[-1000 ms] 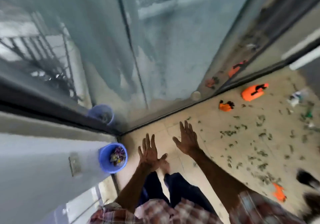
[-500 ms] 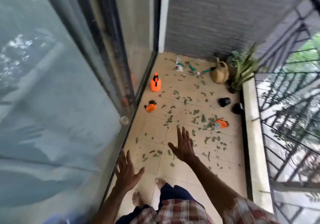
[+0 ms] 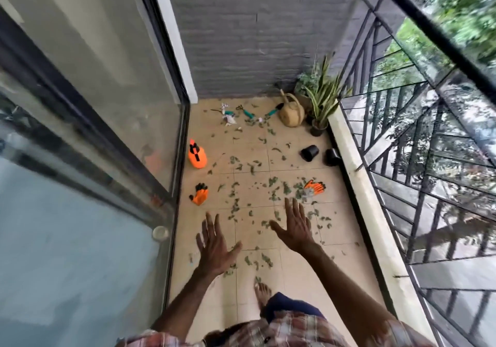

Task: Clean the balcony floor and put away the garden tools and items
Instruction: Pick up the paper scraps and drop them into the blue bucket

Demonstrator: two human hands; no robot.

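Observation:
My left hand (image 3: 214,244) and my right hand (image 3: 295,226) hang open in front of me, fingers spread, holding nothing. Below them the tiled balcony floor (image 3: 295,266) is strewn with green leaf scraps (image 3: 252,167). An orange spray bottle (image 3: 197,155) stands by the glass door. One orange glove (image 3: 200,195) lies near the door track, another orange glove (image 3: 314,186) lies toward the railing side. Green-handled garden tools (image 3: 248,113) and white scraps lie near the far wall, beside a tan watering can (image 3: 291,112).
A sliding glass door (image 3: 107,105) runs along the left. A low ledge (image 3: 357,185) with a black metal railing (image 3: 429,132) bounds the right. Two black pots (image 3: 309,153) lie tipped near the ledge; potted plants (image 3: 320,97) fill the far corner. My bare foot (image 3: 261,291) is on the tiles.
The view has swung from the glass door and blue buckets round to the length of the balcony. Both hands stay open and empty; the left one has risen and come in beside the right.

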